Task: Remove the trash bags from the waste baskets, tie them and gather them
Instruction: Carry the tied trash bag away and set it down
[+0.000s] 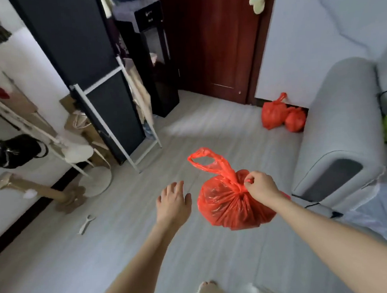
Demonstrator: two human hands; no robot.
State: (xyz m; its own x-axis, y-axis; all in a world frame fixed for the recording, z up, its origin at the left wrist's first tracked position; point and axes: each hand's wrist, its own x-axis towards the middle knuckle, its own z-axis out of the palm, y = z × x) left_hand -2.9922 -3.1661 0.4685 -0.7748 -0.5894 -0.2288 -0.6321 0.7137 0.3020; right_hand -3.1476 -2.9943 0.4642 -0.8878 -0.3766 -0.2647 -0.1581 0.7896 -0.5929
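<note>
While the bag hangs clear of the floor: the moment reads as carrying, not tying.
Right hand: the right hand [260, 185] is closed around the gathered neck of the red bag [233, 203], pinching just at the knot, so the full weight hangs below the fist and the mouth stays shut.
Bag handles: one loop [206, 160] sticks up and away from the knot, free of the fingers; holding lower down likely gives firmer control than the thin loop would.
Left hand: the left hand [173, 199] is open, fingers spread, palm down, just beside the bag but apart from it, holding nothing; it seems free for balance or for steadying the load.
Gathered pile: two other red bags [282, 116] sit tied on the floor [124, 219], touching each other, against the wall beside the sofa arm [337, 122] and near the brown door [212, 42], probably the collecting spot, handy for taking out.
Progress, as a judgement: this bag looks tied already; joining it to the pile appears to be what remains for it.
Waste baskets: none can be made out.
</note>
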